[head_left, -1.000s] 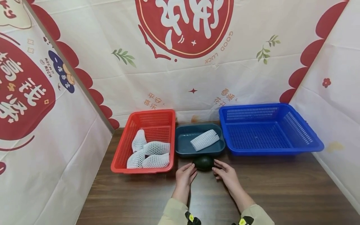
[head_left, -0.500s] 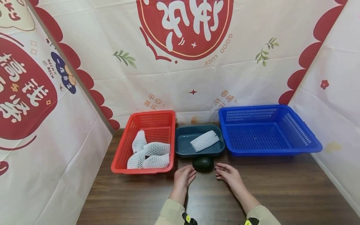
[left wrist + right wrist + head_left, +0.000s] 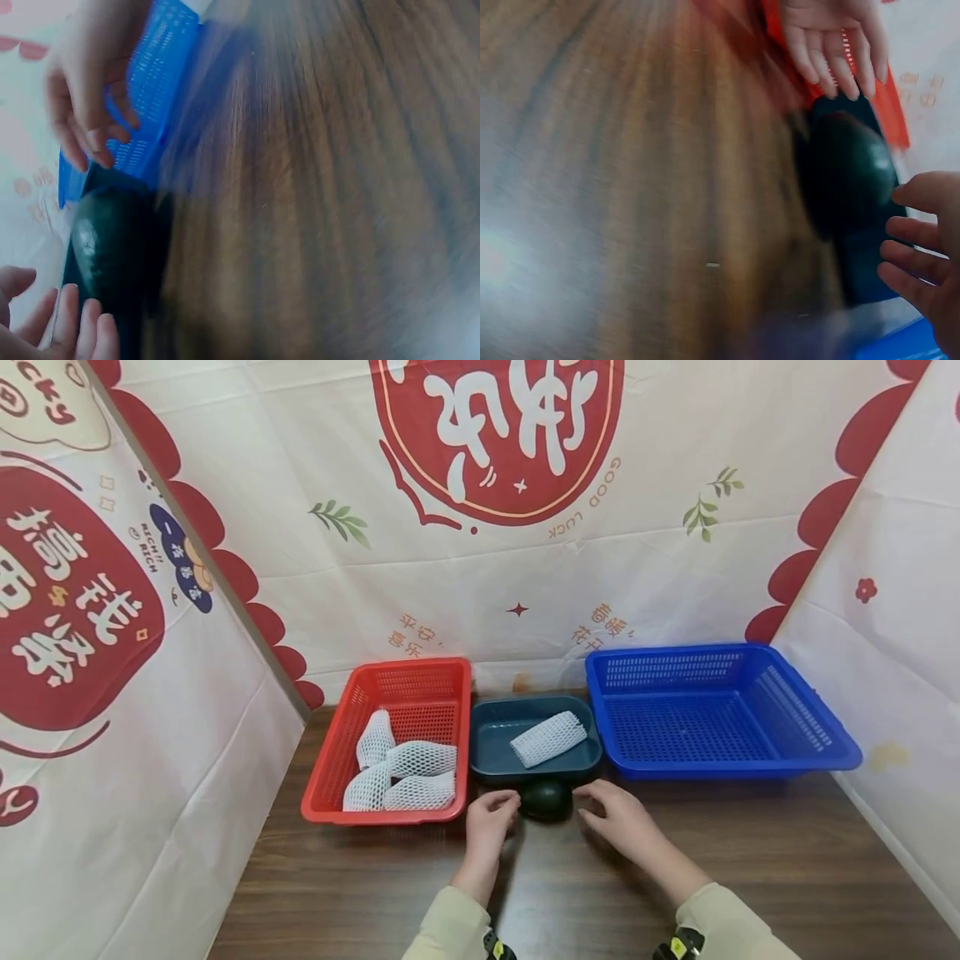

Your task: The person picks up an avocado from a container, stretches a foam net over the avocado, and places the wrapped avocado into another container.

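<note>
A smooth dark green avocado [image 3: 546,800] lies on the wooden table in front of the teal tray [image 3: 487,772]. My left hand [image 3: 489,831] is at the avocado's left end with fingers loosely bent; whether the fingertips touch it I cannot tell. On the other side, my right hand [image 3: 621,822] stands slightly apart from the avocado, thumb and fingers spread. Both wrist views show the avocado [image 3: 112,240] between the two hands, gripped by neither. A white foam net sleeve [image 3: 549,739] lies in the teal tray.
At the left stands a red basket [image 3: 311,802] with several white foam net sleeves [image 3: 422,758] in it. A blue basket [image 3: 720,768] stands at the right. Printed cloth hangs behind and at both sides of the table.
My right hand has drawn back to the right, off the avocado, and its fingers have spread. My left hand stays beside the avocado's left end. The avocado has barely shifted.
</note>
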Demonstrator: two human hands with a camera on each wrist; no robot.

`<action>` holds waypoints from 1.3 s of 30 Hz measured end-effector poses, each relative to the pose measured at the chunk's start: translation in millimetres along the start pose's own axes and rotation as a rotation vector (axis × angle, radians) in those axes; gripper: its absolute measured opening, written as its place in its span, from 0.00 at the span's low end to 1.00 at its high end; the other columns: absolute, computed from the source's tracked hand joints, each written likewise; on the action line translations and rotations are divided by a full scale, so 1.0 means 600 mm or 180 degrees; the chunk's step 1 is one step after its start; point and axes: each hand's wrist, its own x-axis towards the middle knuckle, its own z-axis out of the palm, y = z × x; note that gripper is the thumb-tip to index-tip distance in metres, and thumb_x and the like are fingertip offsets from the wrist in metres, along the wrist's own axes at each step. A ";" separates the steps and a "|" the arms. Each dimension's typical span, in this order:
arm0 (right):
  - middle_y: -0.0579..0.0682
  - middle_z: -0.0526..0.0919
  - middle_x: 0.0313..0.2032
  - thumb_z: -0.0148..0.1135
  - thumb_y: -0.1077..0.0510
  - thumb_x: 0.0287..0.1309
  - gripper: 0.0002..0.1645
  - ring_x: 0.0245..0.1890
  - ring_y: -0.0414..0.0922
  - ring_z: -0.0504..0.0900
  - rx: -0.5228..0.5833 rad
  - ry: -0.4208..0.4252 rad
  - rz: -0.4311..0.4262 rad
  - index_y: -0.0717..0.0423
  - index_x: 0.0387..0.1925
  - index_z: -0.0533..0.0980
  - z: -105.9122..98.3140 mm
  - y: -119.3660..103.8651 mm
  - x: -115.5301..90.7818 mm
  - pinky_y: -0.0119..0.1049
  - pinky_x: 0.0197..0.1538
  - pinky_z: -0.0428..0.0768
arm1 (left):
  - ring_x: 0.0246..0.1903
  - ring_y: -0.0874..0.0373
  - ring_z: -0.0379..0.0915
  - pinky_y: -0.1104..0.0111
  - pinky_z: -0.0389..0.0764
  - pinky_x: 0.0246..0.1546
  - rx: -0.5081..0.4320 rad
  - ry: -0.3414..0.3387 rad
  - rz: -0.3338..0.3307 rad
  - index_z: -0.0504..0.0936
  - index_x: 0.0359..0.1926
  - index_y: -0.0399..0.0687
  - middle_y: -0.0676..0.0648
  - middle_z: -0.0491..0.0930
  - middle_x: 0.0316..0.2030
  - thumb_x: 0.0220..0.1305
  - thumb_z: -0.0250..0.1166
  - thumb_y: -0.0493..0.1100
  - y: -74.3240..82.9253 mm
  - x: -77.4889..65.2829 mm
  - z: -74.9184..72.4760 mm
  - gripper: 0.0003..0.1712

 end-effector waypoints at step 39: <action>0.52 0.82 0.39 0.67 0.49 0.58 0.21 0.41 0.51 0.81 -0.1339 -0.1007 -0.0335 0.59 0.46 0.80 -0.043 -0.043 0.049 0.48 0.46 0.80 | 0.42 0.52 0.79 0.59 0.81 0.39 0.4338 -0.0665 0.1016 0.82 0.52 0.48 0.47 0.82 0.45 0.53 0.76 0.48 0.086 0.172 0.101 0.25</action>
